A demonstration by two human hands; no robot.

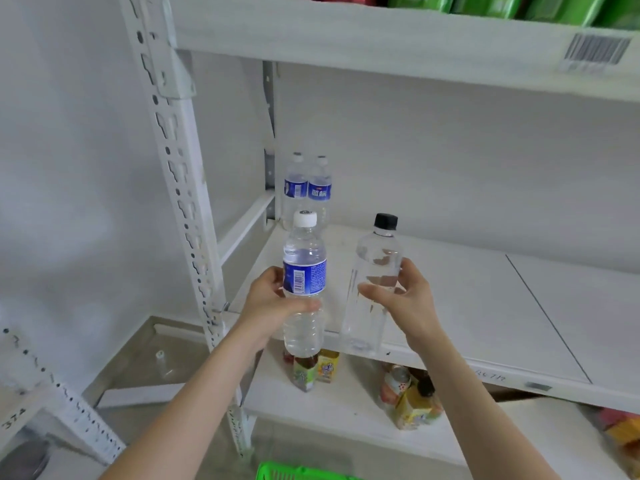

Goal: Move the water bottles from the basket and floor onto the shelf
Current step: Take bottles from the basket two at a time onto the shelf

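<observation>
You held a clear plastic bottle with a white cap (pixel 304 271), its label blue with a white barcode patch, and a clear plain bottle with a black cap (pixel 377 258). The two clear back bottles (pixel 307 188) wore blue labels too. The metal shelf (pixel 485 306) was white, its barcode sticker (pixel 595 51) black-striped, the plastic basket (pixel 301 474) bright green.

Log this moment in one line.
left hand holds labelled bottle | right hand holds black-cap bottle | shelf: two bottles at back

"374" — on left rack (pixel 16 420)
</observation>
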